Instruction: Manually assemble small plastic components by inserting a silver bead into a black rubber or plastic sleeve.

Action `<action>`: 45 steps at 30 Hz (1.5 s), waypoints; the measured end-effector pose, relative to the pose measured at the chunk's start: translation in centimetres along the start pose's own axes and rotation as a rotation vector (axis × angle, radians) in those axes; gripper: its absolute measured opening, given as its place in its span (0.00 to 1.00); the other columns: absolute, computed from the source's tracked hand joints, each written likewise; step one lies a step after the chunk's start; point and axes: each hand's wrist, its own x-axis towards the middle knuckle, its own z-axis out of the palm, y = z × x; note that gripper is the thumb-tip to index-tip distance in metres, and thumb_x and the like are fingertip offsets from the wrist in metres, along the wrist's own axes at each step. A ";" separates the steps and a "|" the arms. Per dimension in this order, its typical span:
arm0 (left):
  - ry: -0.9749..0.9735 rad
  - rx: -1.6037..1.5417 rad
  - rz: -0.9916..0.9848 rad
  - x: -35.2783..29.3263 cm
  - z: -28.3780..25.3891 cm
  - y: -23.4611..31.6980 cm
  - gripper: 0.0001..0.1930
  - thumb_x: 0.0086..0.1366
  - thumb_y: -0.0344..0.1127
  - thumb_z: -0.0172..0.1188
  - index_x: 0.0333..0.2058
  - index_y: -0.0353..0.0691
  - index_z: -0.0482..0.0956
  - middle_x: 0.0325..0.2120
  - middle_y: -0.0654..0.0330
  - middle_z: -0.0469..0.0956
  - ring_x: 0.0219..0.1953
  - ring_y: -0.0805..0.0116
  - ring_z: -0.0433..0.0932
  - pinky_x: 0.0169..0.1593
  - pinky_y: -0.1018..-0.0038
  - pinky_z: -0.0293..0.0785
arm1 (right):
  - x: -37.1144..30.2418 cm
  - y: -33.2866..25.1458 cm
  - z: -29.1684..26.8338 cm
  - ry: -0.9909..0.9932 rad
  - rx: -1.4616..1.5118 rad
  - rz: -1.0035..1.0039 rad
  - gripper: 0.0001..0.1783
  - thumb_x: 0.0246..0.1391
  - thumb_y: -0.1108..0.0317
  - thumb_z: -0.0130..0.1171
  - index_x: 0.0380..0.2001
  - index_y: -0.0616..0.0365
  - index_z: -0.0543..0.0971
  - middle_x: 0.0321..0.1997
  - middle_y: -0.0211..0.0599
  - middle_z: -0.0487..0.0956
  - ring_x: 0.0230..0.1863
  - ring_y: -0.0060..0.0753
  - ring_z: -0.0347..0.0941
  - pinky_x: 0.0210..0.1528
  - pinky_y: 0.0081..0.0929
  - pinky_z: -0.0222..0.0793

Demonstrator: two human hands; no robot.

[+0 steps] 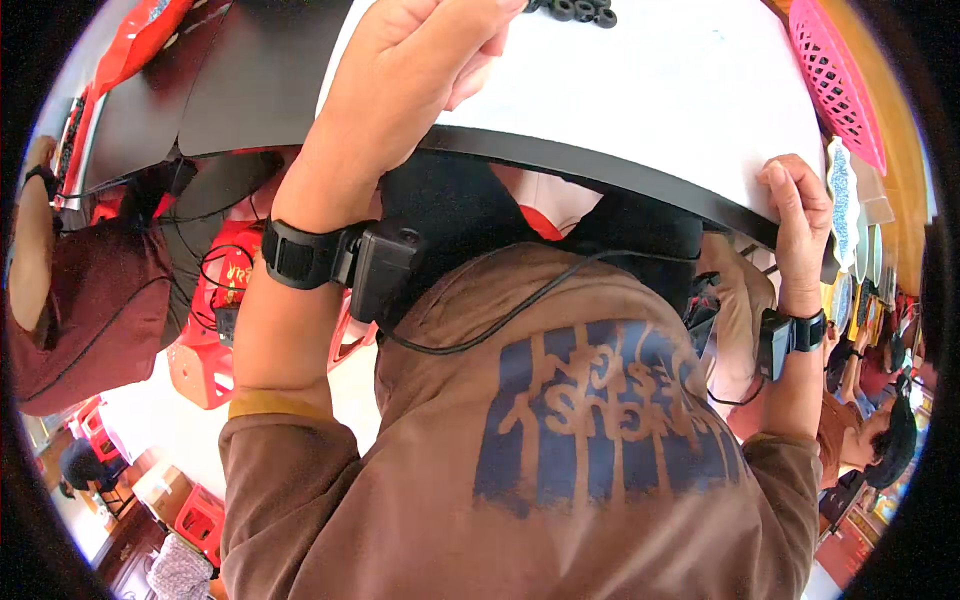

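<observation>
My left hand (430, 50) reaches over the white tabletop (620, 90), its fingers curled in and partly cut off by the top of the view. What they hold, if anything, is out of sight. Just beyond it, a cluster of small black rings (582, 11) lies on the white surface. My right hand (800, 205) is at the table's right edge, fingers bent and thumb against them. Whether something small is pinched there I cannot make out. Both wrists wear black straps, each with a small black box.
A pink perforated basket (840, 85) stands at the right, beside a blue-and-white patterned thing (844, 205). A dark table (250, 80) adjoins on the left, with a person in maroon near it. A red plastic stool (205, 370) is on the floor. A black cable (500, 335) crosses my shirt.
</observation>
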 end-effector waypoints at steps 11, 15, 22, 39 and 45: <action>-0.186 -0.246 -0.078 0.1 -0.6 0.2 0.15 0.68 0.40 0.46 0.22 0.42 0.67 0.14 0.74 0.58 0.14 0.87 0.53 0.16 0.87 0.48 | 0.2 0.4 0.2 0.029 -0.109 -0.009 0.08 0.58 0.66 0.53 0.26 0.56 0.76 0.22 0.14 0.66 0.23 0.07 0.52 0.25 0.10 0.45; -0.180 -0.242 -0.081 0.1 -0.8 -0.4 0.15 0.68 0.40 0.46 0.23 0.41 0.67 0.13 0.74 0.58 0.14 0.87 0.53 0.16 0.87 0.48 | 0.4 0.8 -0.2 0.016 -0.165 0.007 0.08 0.58 0.67 0.53 0.27 0.56 0.76 0.23 0.14 0.66 0.24 0.07 0.53 0.26 0.09 0.46; -0.116 -0.150 -0.089 0.4 -0.5 -0.2 0.14 0.67 0.41 0.49 0.23 0.40 0.67 0.13 0.73 0.59 0.14 0.85 0.55 0.17 0.86 0.50 | 0.4 0.0 -0.2 -0.025 -0.090 0.016 0.08 0.57 0.68 0.53 0.26 0.58 0.74 0.24 0.17 0.68 0.28 0.09 0.59 0.31 0.10 0.53; 0.235 0.114 -0.223 2.1 4.1 0.7 0.16 0.67 0.37 0.45 0.19 0.44 0.58 0.14 0.70 0.53 0.12 0.83 0.49 0.14 0.82 0.43 | -4.2 4.3 -7.0 0.093 0.083 -0.494 0.08 0.47 0.68 0.59 0.23 0.61 0.75 0.19 0.36 0.71 0.22 0.31 0.68 0.26 0.25 0.65; 0.335 0.337 -0.177 2.8 5.7 0.0 0.17 0.67 0.37 0.45 0.18 0.45 0.57 0.13 0.72 0.52 0.12 0.83 0.47 0.13 0.83 0.43 | -7.0 8.4 -9.3 0.285 -0.032 -0.510 0.08 0.46 0.67 0.59 0.19 0.60 0.74 0.20 0.39 0.72 0.24 0.43 0.70 0.25 0.32 0.65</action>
